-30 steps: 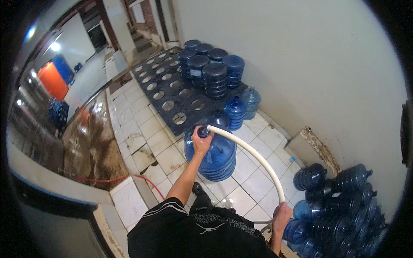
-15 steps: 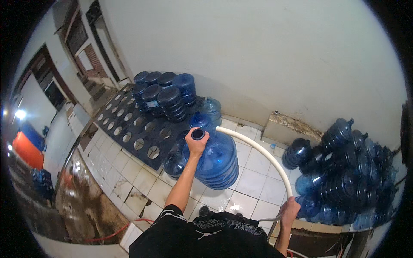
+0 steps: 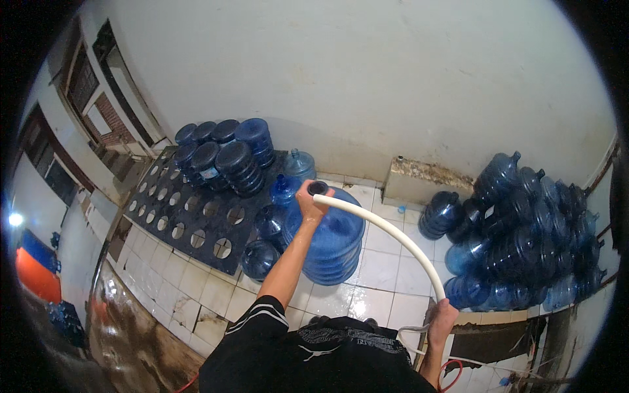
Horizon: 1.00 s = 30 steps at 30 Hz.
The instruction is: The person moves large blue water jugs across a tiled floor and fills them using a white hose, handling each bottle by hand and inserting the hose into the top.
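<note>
A large blue water jug [image 3: 333, 252] stands upright on the tiled floor in front of me. My left hand [image 3: 312, 206] is wrapped round its neck, just below the dark open mouth [image 3: 318, 188]. Over to the right, my right hand [image 3: 443, 319] grips a cream-coloured hose [image 3: 401, 241]. The hose arches up and leftward, and its far end overlaps the near rim of the jug's mouth. Whether the tip is inside the mouth, I cannot tell. A thin grey tube [image 3: 407, 329] hangs beside my right hand.
Several upside-down jugs [image 3: 232, 160] stand on a black rack with round holes [image 3: 177, 226] at the left. More jugs [image 3: 524, 255] are stacked at the right. A stained ledge [image 3: 419, 180] juts from the back wall. Red tubing [image 3: 457, 367] lies low right, and the tiles [image 3: 327, 300] look wet.
The hose's end has moved left, from beside the jug's neck to its mouth. My left hand stays on the neck. The whole view has shifted slightly.
</note>
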{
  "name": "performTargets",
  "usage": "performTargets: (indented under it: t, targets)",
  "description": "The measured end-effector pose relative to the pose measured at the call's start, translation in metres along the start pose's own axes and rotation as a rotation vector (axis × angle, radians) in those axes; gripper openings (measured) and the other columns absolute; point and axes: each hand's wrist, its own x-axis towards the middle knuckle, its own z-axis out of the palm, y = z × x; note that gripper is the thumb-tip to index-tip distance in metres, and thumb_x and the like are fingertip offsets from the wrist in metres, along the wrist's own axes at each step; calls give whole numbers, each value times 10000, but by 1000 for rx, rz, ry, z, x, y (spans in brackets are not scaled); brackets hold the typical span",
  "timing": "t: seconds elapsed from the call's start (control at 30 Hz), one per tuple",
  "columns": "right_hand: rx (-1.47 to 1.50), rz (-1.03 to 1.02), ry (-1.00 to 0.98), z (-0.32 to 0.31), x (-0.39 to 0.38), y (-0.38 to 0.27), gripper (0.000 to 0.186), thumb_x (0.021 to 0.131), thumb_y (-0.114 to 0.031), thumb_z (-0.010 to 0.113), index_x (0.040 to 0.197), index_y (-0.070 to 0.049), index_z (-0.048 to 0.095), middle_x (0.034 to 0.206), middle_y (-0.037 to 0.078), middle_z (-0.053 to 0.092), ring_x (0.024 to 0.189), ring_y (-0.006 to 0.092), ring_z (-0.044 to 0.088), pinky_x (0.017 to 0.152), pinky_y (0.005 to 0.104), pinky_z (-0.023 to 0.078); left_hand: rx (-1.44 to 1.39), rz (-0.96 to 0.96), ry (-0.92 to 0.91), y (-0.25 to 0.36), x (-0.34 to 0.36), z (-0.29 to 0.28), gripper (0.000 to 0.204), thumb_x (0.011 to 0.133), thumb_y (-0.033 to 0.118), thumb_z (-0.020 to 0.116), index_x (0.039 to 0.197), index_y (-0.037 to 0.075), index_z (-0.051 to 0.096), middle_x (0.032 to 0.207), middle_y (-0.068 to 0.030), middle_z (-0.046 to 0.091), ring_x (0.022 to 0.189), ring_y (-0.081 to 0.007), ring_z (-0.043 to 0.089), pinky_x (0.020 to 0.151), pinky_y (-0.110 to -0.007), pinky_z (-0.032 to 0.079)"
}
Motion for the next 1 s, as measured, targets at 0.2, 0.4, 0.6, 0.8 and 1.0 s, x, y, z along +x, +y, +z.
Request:
performTargets:
  t: [0.2, 0.4, 0.6, 0.8, 1.0]
  targets:
    - [108, 92, 192, 1, -22, 15, 476, 891, -416, 442, 543, -101, 362, 480, -53, 324, 409, 48, 298, 371, 232, 211, -239, -419, 346, -28, 33, -40, 331, 622, 109, 681, 853, -87, 547, 601, -59, 602, 597, -155, 533, 657, -280, 440]
    - [147, 202, 330, -4, -14, 29, 485, 914, -406, 398, 535, -107, 351, 475, -63, 307, 399, 49, 267, 365, 243, 191, -761, -584, 627, -14, 46, -97, 127, 614, -23, 609, 713, -29, 529, 681, -92, 566, 595, -200, 558, 559, -299, 460]
    - [164, 143, 306, 12, 32, 30, 516, 888, -467, 422, 523, -110, 346, 467, -56, 296, 395, 58, 268, 365, 248, 199, -966, -564, 603, 9, 44, -119, 56, 680, 3, 541, 734, -13, 542, 715, -95, 554, 637, -203, 542, 609, -302, 470]
    - [157, 160, 481, -14, 8, 25, 532, 872, -498, 431, 508, -124, 324, 443, -50, 303, 369, 56, 287, 345, 229, 203, -1059, -461, 560, 35, 57, -136, 77, 668, 56, 543, 735, 28, 520, 726, -78, 552, 651, -193, 538, 672, -305, 462]
    - [213, 186, 554, -38, -35, 34, 523, 847, -539, 446, 530, -154, 292, 455, -67, 251, 362, 51, 243, 335, 225, 167, -1062, -501, 586, 42, 64, -139, 79, 685, 76, 540, 744, 37, 505, 748, -73, 545, 671, -193, 536, 689, -319, 468]
